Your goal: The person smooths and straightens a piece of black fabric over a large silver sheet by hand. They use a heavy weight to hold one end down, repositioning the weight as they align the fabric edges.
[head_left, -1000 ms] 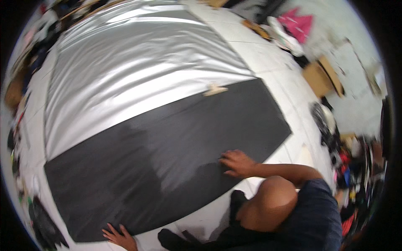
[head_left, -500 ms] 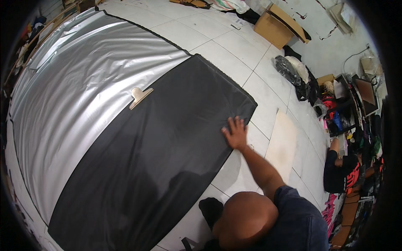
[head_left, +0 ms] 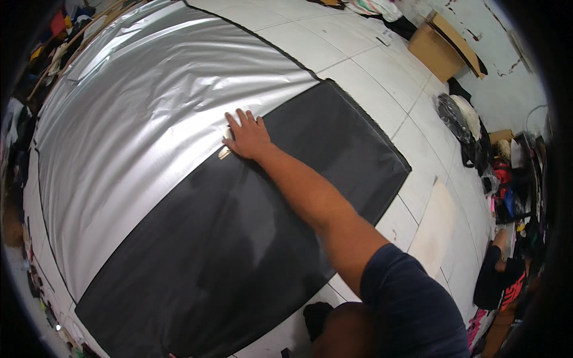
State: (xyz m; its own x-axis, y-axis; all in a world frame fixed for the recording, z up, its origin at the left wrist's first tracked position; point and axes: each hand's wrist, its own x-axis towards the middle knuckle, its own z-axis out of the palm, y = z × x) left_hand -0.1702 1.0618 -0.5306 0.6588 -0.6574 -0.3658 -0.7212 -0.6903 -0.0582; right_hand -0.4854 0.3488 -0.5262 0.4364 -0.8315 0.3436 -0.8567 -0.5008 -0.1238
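My right hand (head_left: 248, 137) lies with fingers spread over a flat, pale metal piece (head_left: 225, 153), which has the look of a bulldog clip. Most of it is hidden under the palm and thumb. It sits where a black fabric panel (head_left: 197, 238) meets a wrinkled silver sheet (head_left: 137, 107). My fingertips reach onto the silver side, and my forearm crosses above the black panel. At the bottom edge of the picture only a sliver of my left hand (head_left: 172, 355) shows, by the near edge of the black fabric; its fingers are not readable.
White floor tiles (head_left: 382, 89) surround the fabric. A cardboard box (head_left: 439, 51) stands at the far right, near bagged items (head_left: 462, 116). A beige sheet (head_left: 433, 224) lies to the right. Another person in a black shirt (head_left: 501, 280) sits at the right edge.
My right hand has moved left and away from me, from the black panel's right edge onto the metal piece. The view has shifted, and a sliver of my left hand now shows.
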